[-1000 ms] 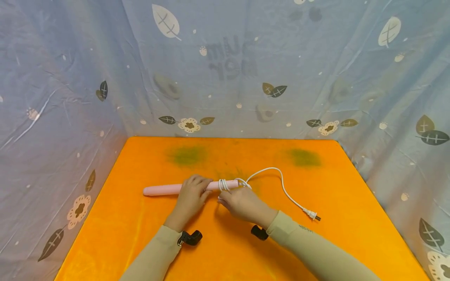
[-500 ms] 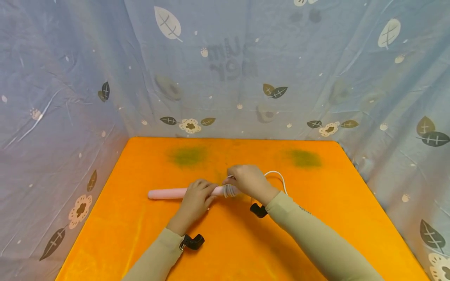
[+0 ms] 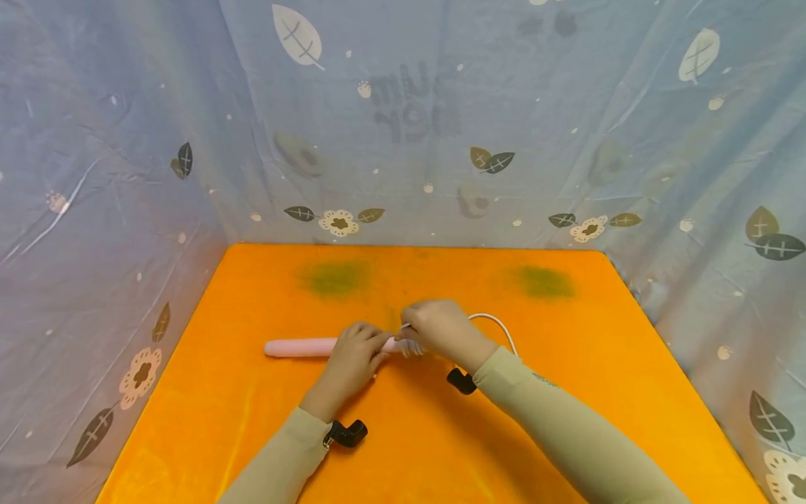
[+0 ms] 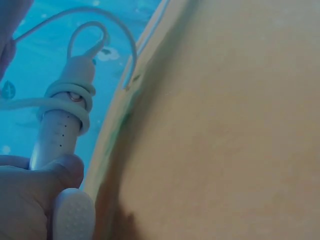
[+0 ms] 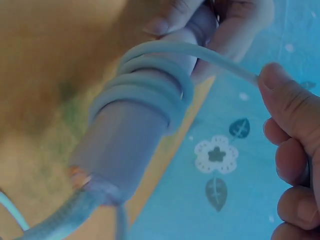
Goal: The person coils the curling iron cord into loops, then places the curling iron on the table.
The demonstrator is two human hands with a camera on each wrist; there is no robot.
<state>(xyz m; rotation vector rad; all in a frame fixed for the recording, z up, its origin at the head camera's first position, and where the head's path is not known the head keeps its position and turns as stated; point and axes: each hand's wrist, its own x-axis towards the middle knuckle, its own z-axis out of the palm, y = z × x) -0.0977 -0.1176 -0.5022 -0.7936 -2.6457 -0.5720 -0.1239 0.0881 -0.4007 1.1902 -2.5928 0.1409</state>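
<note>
A pink curling iron point(image 3: 299, 347) lies sideways in front of me in the head view. My left hand point(image 3: 354, 355) grips its handle, with a bumpy pale lever point(image 4: 74, 215) by the thumb. Several turns of the white power cord point(image 5: 142, 92) circle the handle near its tail end. Between thumb and index finger, my right hand point(image 5: 295, 130) pinches the cord, which runs taut from the top turn. In the head view the right hand point(image 3: 443, 329) hides the tail end of the iron, while a loop of cord point(image 3: 497, 323) shows behind it.
An orange cloth-covered table point(image 3: 567, 420) lies under both hands, with two greenish smudges near its back edge. Blue-grey patterned curtains point(image 3: 403, 105) enclose the back and sides. Black wrist-camera mounts point(image 3: 348, 433) stick out from both cuffs.
My right hand has moved from the near side of the handle up and over to its far side, carrying the cord. The plug is no longer visible. The left hand keeps its grip.
</note>
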